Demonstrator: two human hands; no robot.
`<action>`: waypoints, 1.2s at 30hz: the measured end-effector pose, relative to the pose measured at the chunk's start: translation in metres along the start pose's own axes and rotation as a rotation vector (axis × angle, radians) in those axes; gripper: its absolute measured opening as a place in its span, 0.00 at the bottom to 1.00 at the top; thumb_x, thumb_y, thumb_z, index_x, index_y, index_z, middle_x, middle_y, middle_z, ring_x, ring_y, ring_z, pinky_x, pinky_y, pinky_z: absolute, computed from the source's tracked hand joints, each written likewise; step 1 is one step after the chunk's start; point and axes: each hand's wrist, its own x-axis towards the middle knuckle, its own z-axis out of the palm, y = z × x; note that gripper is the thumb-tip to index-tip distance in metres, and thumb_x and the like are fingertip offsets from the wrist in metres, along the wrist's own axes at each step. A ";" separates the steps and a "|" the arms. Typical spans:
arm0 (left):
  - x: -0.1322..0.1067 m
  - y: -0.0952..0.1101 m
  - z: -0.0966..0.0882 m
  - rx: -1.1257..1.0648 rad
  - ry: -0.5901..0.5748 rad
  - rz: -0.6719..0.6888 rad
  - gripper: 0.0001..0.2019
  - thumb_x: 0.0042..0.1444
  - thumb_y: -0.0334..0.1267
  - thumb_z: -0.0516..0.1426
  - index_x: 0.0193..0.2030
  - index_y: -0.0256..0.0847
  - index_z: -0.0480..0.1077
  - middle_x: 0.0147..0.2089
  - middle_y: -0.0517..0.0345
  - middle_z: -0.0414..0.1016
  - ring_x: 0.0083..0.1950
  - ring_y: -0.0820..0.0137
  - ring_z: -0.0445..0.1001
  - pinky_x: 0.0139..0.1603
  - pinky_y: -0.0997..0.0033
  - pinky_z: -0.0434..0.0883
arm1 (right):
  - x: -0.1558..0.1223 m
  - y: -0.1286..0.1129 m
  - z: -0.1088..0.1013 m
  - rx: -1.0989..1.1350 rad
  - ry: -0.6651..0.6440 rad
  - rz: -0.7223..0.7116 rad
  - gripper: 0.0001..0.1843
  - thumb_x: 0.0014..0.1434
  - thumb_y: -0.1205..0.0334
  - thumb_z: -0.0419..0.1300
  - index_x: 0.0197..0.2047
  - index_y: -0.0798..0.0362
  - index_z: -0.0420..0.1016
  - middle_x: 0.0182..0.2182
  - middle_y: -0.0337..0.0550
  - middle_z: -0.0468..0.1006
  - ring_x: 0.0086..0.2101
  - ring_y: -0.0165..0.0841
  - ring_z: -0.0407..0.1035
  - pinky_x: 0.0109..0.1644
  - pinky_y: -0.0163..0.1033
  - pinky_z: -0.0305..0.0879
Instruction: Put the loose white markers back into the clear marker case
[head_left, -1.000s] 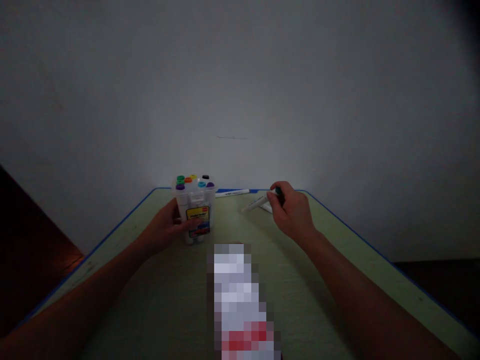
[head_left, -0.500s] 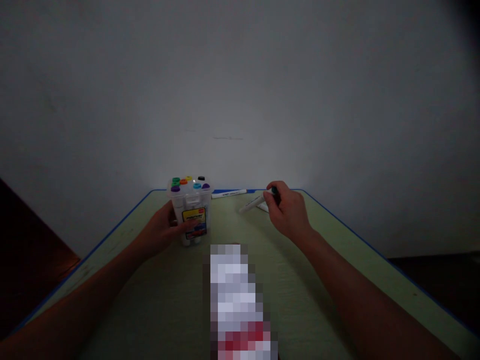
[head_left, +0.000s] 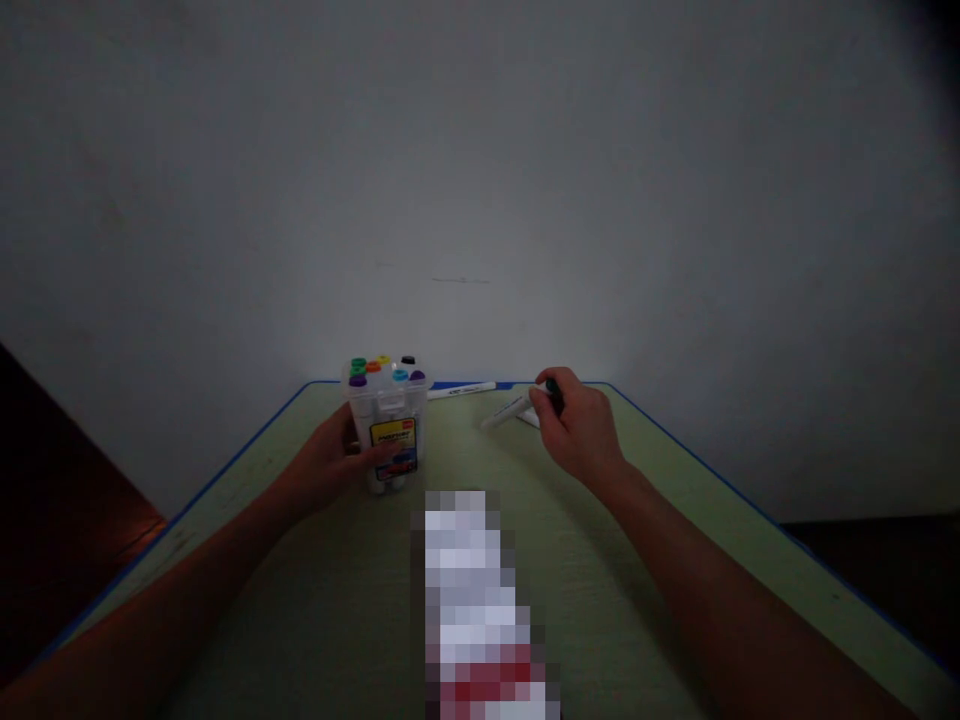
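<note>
My left hand (head_left: 337, 455) is wrapped round the left side of a clear plastic marker box (head_left: 388, 405), its thumb lying across the yellow and blue label. Several markers stand upright inside, their caps green, orange, yellow, black, light blue and purple. Over the right half of the table, my right hand (head_left: 576, 425) pinches a white marker (head_left: 510, 407) at its dark green cap end. That marker slants down to the left. Partly hidden behind it and the hand, another white marker (head_left: 529, 420) rests on the table.
A white marker (head_left: 465, 390) lies near the back edge, right of the box. The pale green table (head_left: 480, 460) has blue edging and meets a grey wall (head_left: 480, 180). A pixelated white and red patch (head_left: 480, 610) covers the front middle.
The whole view has shifted slightly, moving the box and table a little to the right in the picture. Both hands keep their holds; the right-hand marker's green cap shows more clearly.
</note>
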 end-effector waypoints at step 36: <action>-0.001 0.007 0.002 0.017 0.003 0.000 0.27 0.42 0.48 0.64 0.49 0.40 0.66 0.50 0.48 0.76 0.48 0.56 0.76 0.49 0.52 0.72 | 0.001 0.000 -0.002 0.018 0.020 -0.017 0.10 0.57 0.58 0.50 0.36 0.54 0.68 0.18 0.36 0.66 0.19 0.29 0.58 0.26 0.35 0.49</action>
